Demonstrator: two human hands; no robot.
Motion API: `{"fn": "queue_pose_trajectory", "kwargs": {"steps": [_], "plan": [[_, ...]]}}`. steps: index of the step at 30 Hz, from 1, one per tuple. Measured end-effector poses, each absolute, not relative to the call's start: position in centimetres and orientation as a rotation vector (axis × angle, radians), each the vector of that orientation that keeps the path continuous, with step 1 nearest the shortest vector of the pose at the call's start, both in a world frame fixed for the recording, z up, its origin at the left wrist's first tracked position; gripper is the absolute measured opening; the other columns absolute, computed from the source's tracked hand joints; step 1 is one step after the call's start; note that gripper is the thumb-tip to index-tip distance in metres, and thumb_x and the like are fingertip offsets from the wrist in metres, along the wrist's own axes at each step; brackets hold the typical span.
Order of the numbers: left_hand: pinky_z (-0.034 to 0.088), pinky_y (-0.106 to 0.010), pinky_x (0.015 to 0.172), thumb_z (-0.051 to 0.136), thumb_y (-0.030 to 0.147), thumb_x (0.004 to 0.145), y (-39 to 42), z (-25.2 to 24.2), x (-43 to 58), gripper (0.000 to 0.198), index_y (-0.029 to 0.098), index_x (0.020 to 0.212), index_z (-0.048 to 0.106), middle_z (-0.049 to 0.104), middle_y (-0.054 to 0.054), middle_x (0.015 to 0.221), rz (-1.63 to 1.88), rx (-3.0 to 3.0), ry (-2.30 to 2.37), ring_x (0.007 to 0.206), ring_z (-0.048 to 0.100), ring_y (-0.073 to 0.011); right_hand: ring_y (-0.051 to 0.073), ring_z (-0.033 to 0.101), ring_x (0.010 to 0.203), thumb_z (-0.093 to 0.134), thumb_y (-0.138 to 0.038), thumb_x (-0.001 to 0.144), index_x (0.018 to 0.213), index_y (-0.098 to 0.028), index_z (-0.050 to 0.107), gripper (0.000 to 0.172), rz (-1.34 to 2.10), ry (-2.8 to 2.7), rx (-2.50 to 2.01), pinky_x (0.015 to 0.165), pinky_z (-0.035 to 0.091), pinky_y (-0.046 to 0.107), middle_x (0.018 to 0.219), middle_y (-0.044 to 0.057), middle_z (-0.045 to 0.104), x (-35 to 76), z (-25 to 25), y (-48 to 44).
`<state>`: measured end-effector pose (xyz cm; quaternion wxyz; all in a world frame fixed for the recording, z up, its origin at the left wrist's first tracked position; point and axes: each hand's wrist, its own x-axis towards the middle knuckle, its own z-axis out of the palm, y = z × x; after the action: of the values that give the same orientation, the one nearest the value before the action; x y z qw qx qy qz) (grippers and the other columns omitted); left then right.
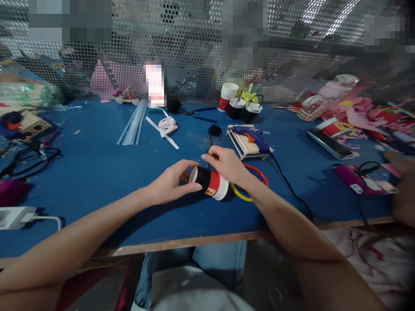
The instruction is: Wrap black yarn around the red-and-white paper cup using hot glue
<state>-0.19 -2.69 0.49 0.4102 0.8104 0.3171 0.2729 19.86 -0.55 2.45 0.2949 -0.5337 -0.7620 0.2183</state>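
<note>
Nearest, below the edge of the blue table [97, 172], are the person's pale top [194, 287] and blue jeans [223, 259]. At far left a white adapter [14, 218] sits on the table; farther in, clear sticks [131, 127] lie side by side, with a loose white ribbon [167, 125] to their right. The left hand [171, 181] is closed about the left end of a paper cup [214, 181], thumb on the near side. The cup, banded black and red, lies tipped sideways near the table's front edge. The right hand [225, 163] pinches black yarn above it, with a black ball [214, 130] just beyond. A red-and-yellow ring [243, 196] lies partly under the right forearm; past it, a blue glue gun [254, 137] rests on a stick rack [240, 144]. Farther right lie a dark phone [330, 143] and a purple box [350, 176].
</note>
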Motion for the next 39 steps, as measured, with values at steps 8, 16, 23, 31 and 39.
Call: {"fn": "queue_pose_trajectory", "kwargs": {"steps": [8, 16, 23, 31, 39], "plan": [[0.049, -0.024, 0.057, 0.060, 0.040, 0.080, -3.1, 1.1, 0.0, 0.044, 0.016, 0.114, 0.044, 0.060, -0.002, 0.079, 0.622, 1.989, 0.799, 0.065, 0.059, -0.0124, 0.011, 0.044, 0.054, 0.051, -0.038, 0.082, 0.062, -0.020, 0.044, 0.028, 0.648, -2.036, -1.392, 0.057, 0.033, 0.026, 0.056, -0.002, 0.052, 19.9, 2.8, -0.7], [0.052, -0.029, 0.070, 0.063, 0.036, 0.078, -2.8, 0.1, -0.2, 0.045, 0.018, 0.115, 0.044, 0.055, -0.008, 0.102, 0.721, 2.073, 0.735, 0.077, 0.059, -0.0138, 0.009, 0.044, 0.053, 0.053, -0.037, 0.081, 0.062, -0.018, 0.047, 0.027, 0.682, -2.032, -1.390, 0.055, 0.032, 0.025, 0.056, -0.002, 0.053, 20.2, 3.0, -0.6], [0.051, -0.031, 0.076, 0.064, 0.031, 0.078, -2.4, -0.2, -0.2, 0.042, 0.017, 0.113, 0.046, 0.051, -0.010, 0.109, 0.792, 2.116, 0.649, 0.084, 0.057, -0.0149, 0.009, 0.043, 0.053, 0.053, -0.036, 0.081, 0.062, -0.018, 0.048, 0.027, 0.684, -2.054, -1.357, 0.056, 0.032, 0.025, 0.056, -0.003, 0.052, 20.2, 2.9, -0.5], [0.051, -0.032, 0.079, 0.064, 0.029, 0.078, -2.3, 0.0, -0.2, 0.041, 0.017, 0.113, 0.047, 0.051, -0.012, 0.113, 0.815, 2.187, 0.608, 0.093, 0.056, -0.0173, 0.009, 0.043, 0.054, 0.053, -0.036, 0.081, 0.062, -0.018, 0.048, 0.027, 0.679, -2.052, -1.342, 0.055, 0.031, 0.025, 0.056, -0.003, 0.051, 20.2, 2.8, -0.7], [0.050, -0.031, 0.078, 0.063, 0.028, 0.079, -2.5, 0.6, -0.2, 0.040, 0.017, 0.113, 0.046, 0.051, -0.012, 0.113, 0.797, 2.309, 0.585, 0.093, 0.055, -0.0180, 0.008, 0.036, 0.054, 0.059, -0.039, 0.076, 0.061, -0.016, 0.052, 0.028, 0.820, -1.996, -1.292, 0.053, 0.030, 0.024, 0.054, -0.005, 0.043, 20.4, 3.1, -0.9]]}}
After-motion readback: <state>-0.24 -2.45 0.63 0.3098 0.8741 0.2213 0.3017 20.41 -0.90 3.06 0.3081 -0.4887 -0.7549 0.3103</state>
